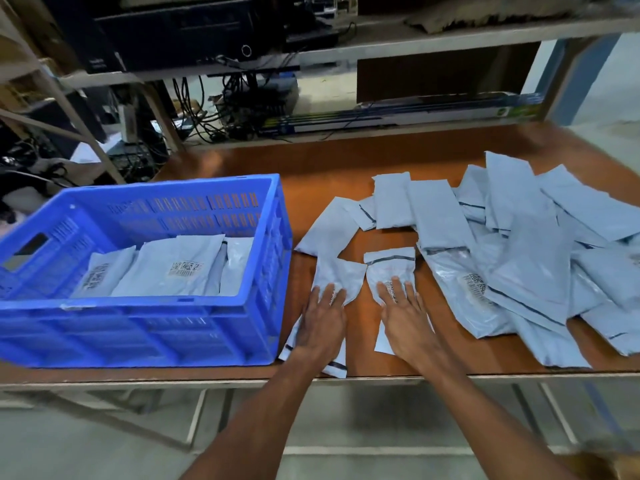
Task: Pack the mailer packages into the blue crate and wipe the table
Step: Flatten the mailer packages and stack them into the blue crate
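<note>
Blue crate (pixel 138 336) sits at the table's (pixel 346 164) left edge. By the front edge, left hand (pixel 323 323) lies flat on one grey mailer (pixel 341 271), right hand (pixel 407 320) on a second mailer (pixel 389 266), fingers straight and spread.

metal shelving (pixel 381 46) with cables (pixel 239 109) behind; grey floor (pixel 363 427).

Blue slotted plastic crate (pixel 145 334) stands on brown table (pixel 346 168), left side, holding several pale grey poly mailers (pixel 166 275). Loose mailer pile (pixel 519 265) lies overlapping at right.
</note>
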A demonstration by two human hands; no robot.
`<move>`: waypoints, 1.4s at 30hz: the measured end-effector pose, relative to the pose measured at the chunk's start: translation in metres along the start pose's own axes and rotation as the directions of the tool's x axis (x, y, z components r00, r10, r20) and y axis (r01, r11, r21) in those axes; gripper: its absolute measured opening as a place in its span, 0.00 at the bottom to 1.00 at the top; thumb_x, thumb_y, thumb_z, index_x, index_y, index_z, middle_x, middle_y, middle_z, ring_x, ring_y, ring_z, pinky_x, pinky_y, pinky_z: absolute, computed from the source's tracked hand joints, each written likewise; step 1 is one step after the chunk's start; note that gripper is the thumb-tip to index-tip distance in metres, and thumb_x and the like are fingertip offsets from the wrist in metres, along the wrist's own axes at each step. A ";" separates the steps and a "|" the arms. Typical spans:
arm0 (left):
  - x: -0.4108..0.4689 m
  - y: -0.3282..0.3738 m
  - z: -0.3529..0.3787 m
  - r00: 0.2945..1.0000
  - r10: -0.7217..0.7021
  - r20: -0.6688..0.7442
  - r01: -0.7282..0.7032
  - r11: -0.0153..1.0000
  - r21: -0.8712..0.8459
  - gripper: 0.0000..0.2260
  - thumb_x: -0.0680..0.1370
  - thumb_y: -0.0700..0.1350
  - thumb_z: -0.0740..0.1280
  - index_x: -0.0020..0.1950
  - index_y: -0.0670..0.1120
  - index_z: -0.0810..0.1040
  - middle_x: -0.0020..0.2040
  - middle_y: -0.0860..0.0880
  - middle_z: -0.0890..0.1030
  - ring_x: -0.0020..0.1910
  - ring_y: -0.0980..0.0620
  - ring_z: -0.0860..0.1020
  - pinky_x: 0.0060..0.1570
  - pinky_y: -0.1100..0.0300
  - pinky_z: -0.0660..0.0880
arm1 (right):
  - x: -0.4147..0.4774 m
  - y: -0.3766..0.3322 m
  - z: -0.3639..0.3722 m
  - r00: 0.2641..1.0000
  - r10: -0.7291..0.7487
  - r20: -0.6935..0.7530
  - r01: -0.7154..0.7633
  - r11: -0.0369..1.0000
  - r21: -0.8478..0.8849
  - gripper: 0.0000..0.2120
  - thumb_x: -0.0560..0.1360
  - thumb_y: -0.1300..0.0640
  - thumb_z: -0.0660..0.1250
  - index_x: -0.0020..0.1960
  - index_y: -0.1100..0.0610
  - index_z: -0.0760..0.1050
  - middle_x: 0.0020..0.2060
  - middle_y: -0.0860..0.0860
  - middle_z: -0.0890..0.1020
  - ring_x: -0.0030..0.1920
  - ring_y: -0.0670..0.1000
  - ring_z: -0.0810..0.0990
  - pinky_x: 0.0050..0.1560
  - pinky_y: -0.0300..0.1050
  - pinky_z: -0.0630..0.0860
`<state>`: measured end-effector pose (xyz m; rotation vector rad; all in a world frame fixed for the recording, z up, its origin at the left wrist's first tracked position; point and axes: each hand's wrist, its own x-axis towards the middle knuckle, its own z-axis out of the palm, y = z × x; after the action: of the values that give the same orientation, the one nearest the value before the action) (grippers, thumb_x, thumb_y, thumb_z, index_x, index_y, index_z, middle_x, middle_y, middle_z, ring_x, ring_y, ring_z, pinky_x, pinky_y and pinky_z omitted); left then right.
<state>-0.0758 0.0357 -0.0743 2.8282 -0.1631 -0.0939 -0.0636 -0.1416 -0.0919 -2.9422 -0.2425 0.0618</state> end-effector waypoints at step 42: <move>0.042 -0.258 -0.212 0.790 -0.186 0.584 -0.060 0.925 0.376 0.35 0.82 0.64 0.48 0.80 0.47 0.37 0.80 0.42 0.36 0.80 0.39 0.45 0.76 0.46 0.49 | 0.120 -0.316 -0.071 0.721 0.023 0.693 0.186 0.956 -0.225 0.35 0.79 0.40 0.56 0.80 0.46 0.45 0.80 0.51 0.51 0.78 0.59 0.56 0.73 0.59 0.60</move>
<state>0.0092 0.3377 0.0466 3.0652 -0.2452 -1.1234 0.0091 0.1711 0.0348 -3.0245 -0.5207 1.2323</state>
